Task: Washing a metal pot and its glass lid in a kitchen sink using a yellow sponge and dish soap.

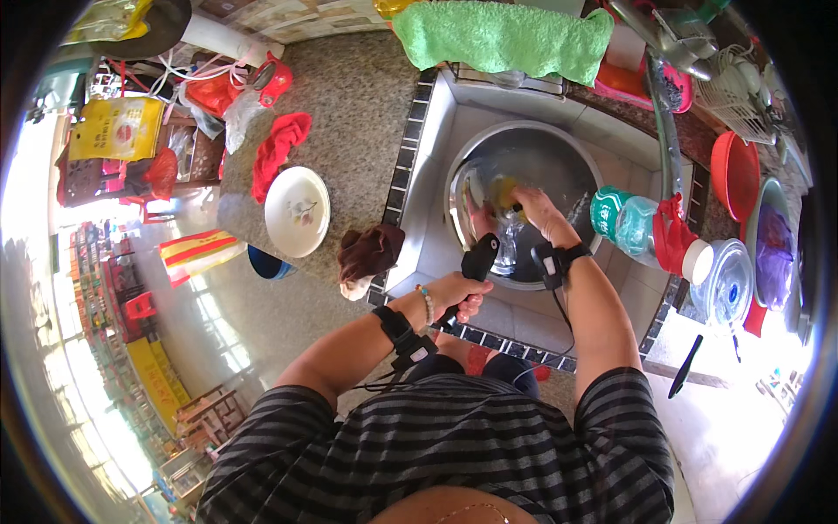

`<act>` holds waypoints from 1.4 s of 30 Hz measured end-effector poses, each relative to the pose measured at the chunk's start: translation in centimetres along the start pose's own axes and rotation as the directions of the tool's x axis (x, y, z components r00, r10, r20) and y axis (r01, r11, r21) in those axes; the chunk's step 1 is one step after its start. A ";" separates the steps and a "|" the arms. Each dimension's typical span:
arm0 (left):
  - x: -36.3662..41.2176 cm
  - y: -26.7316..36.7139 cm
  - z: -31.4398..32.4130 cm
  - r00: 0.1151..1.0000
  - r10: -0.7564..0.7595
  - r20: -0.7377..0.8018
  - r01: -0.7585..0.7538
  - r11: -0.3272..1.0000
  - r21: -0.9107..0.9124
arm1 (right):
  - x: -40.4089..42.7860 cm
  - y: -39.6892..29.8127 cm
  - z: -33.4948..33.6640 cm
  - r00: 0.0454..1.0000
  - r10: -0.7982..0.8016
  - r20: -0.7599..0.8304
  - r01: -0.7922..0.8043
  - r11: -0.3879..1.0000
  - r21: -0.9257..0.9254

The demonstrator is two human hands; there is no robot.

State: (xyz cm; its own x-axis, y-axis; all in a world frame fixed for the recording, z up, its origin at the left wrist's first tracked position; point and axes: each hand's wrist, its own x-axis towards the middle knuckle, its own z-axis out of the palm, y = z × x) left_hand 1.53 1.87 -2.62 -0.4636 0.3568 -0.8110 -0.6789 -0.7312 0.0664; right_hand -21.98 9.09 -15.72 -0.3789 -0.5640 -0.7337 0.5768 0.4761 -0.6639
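Observation:
A wide steel wok (556,157) with a dark, shiny inside rests in the tiled sink (425,216) before me. My left hand (458,298) is closed around its black handle (481,259) at the near left side. Inside the wok, my right hand (540,213) has its fingers on a yellow scrubbing sponge (504,191), which is blurred and partly hidden by the fingers. Bright reflections and what looks like water show on the metal. Both wrists carry black straps with small devices and cables.
Right of the wok hangs a cut plastic bottle (632,223) below a faucet pipe (664,131). A green towel (504,36) drapes behind the sink. Leftward on the granite counter are a white bowl (298,213), a red cloth (281,150) and a brown cloth (370,252). A red basin (734,173) stands far right.

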 end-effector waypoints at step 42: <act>-0.1 -0.3 1.4 0.983 0.081 -0.166 -0.065 0.993 0.099 | 1.9 3.3 -0.7 0.855 -0.470 0.220 0.455 0.473 -0.755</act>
State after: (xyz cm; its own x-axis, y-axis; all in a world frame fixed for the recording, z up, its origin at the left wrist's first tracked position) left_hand 0.98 2.83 -1.75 -0.4160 0.1951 -0.8882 -0.7005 -0.6915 0.1762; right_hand -21.29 10.01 -19.42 -0.4354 -0.8545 -0.2832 -0.4457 0.4780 -0.7569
